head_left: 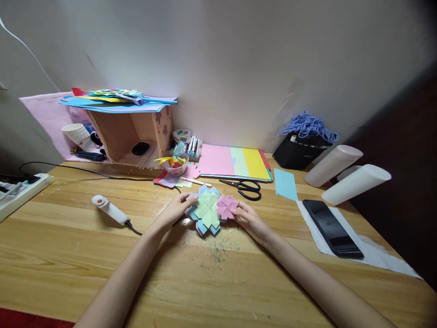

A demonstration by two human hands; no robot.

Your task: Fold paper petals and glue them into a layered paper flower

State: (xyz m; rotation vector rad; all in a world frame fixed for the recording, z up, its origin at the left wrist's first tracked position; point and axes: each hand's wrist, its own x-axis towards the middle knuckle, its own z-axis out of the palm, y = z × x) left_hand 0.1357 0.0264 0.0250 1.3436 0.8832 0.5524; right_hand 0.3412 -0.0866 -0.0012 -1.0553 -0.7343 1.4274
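Note:
A folded paper flower in green and blue layers (206, 212) lies on the wooden table (102, 255). A smaller pink folded flower (226, 206) sits against its right side. My left hand (175, 210) pinches the left edge of the green and blue flower. My right hand (248, 220) holds the pink flower from the right, fingers closed on its edge. Both forearms reach in from the bottom of the view.
Black scissors (245, 187) lie just behind the flowers, with coloured paper sheets (234, 163) beyond. A white corded tool (109, 208) lies to the left, a power strip (20, 191) at far left. A black phone (332, 228) rests on white paper at right, near two white cylinders (344, 175).

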